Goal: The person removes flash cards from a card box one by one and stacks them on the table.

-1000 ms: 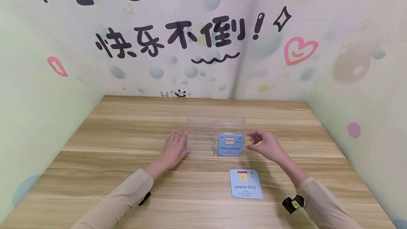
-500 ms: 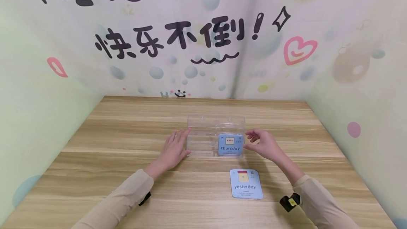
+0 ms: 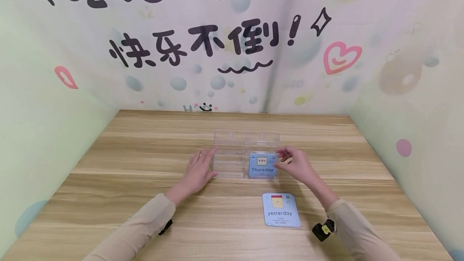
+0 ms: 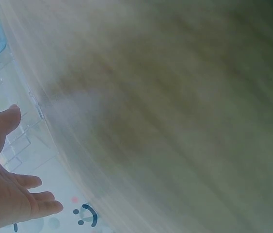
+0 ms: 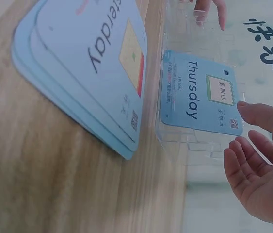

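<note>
A clear plastic two-bay card holder (image 3: pixel 230 159) stands on the table. In its right bay a blue card reading "Thursday" (image 3: pixel 261 166) leans upright. My left hand (image 3: pixel 195 171) rests at the holder's left side, fingers and thumb spread; the left wrist view shows this hand (image 4: pixel 5 189) beside the clear plastic. My right hand (image 3: pixel 295 164) is at the holder's right side. In the right wrist view, that hand's thumb (image 5: pixel 257 114) meets the edge of the "Thursday" card (image 5: pixel 199 92), while its other fingers curve loosely beside the holder.
A small stack of blue cards, "yesterday" on top (image 3: pixel 280 220), lies flat in front of the holder's right half; the right wrist view shows several layers in the stack (image 5: pixel 78 58). Behind the wooden table (image 3: pixel 145 132) hangs a printed backdrop (image 3: pixel 163 88).
My right hand has moved left, from beside the holder until its thumb overlaps the right edge of the "Thursday" card. The left hand and the stack have stayed put.
</note>
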